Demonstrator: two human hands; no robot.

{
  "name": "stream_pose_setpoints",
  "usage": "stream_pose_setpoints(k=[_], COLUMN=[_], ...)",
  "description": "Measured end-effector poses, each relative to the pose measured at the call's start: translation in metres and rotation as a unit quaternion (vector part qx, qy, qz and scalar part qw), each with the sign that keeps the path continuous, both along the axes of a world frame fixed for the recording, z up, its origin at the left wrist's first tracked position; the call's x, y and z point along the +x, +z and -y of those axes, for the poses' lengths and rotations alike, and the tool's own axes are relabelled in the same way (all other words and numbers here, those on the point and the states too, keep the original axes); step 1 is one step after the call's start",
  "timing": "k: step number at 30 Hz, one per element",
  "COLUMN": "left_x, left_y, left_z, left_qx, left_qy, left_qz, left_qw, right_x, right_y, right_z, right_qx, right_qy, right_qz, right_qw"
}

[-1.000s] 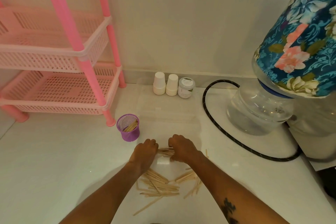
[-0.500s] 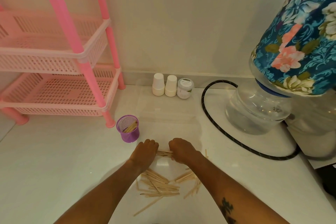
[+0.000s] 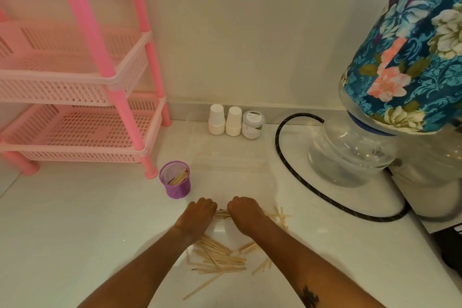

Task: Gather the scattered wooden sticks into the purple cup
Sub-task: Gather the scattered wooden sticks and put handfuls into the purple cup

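A purple mesh cup [image 3: 175,180] stands on the white floor with a few wooden sticks inside. Just right of it and nearer to me, my left hand [image 3: 198,215] and my right hand [image 3: 246,214] are curled knuckles-up, side by side. Between them a small bundle of sticks [image 3: 222,214] shows, pinched from both ends. A loose pile of wooden sticks [image 3: 220,257] lies between my forearms, and more sticks [image 3: 281,217] lie to the right of my right hand.
A pink plastic shelf rack [image 3: 82,117] stands at the left, one leg next to the cup. Two white cups [image 3: 225,120] and a small jar [image 3: 253,124] sit by the wall. A black hose [image 3: 295,177] curves around a water bottle [image 3: 350,155] with a floral cover.
My two hands have drawn closer together, squeezing the bundle of sticks between them. The view has shifted slightly; the cup and the loose pile stay put.
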State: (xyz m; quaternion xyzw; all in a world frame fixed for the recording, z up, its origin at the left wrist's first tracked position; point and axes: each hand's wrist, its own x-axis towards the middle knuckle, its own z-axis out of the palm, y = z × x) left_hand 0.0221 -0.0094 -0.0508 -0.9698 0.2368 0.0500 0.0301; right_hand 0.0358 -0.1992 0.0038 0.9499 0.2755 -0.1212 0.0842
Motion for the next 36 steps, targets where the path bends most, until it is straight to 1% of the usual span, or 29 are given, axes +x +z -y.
stream_pose_setpoints(k=[12, 18, 20, 21, 23, 25, 27, 30, 32, 36], left_x=[-0.004, 0.001, 0.005, 0.007, 0.01, 0.01, 0.011, 0.016, 0.019, 0.02], left_y=[0.013, 0.018, 0.02, 0.022, 0.028, 0.035, 0.043, 0.054, 0.059, 0.062], left_z=[-0.007, -0.019, -0.023, -0.024, -0.023, -0.019, -0.011, 0.001, 0.007, 0.013], left_qx=[-0.002, 0.02, -0.028, -0.074, -0.183, -0.286, -0.36, -0.424, -0.458, -0.498], left_qy=[-0.015, 0.014, 0.051, 0.077, 0.115, 0.181, 0.243, 0.3, 0.328, 0.378], left_qz=[0.018, 0.005, -0.011, -0.02, -0.035, -0.04, -0.054, -0.082, -0.1, -0.117], left_qw=[1.0, 1.0, 0.998, 0.994, 0.976, 0.94, 0.899, 0.851, 0.82, 0.772], right_x=[0.003, 0.016, 0.021, 0.024, 0.029, 0.032, 0.034, 0.035, 0.035, 0.035], right_y=[0.001, 0.009, 0.012, 0.014, 0.018, 0.022, 0.023, 0.024, 0.026, 0.027], right_z=[0.008, 0.029, 0.043, 0.049, 0.059, 0.065, 0.068, 0.068, 0.066, 0.061], right_qx=[0.023, 0.051, 0.069, 0.083, 0.12, 0.166, 0.217, 0.315, 0.357, 0.426], right_qy=[-0.011, -0.047, -0.072, -0.087, -0.124, -0.17, -0.22, -0.283, -0.284, -0.306], right_qz=[0.002, -0.013, -0.026, -0.037, -0.061, -0.073, -0.088, -0.124, -0.136, -0.159], right_qw=[1.0, 0.998, 0.995, 0.992, 0.983, 0.969, 0.947, 0.898, 0.88, 0.836])
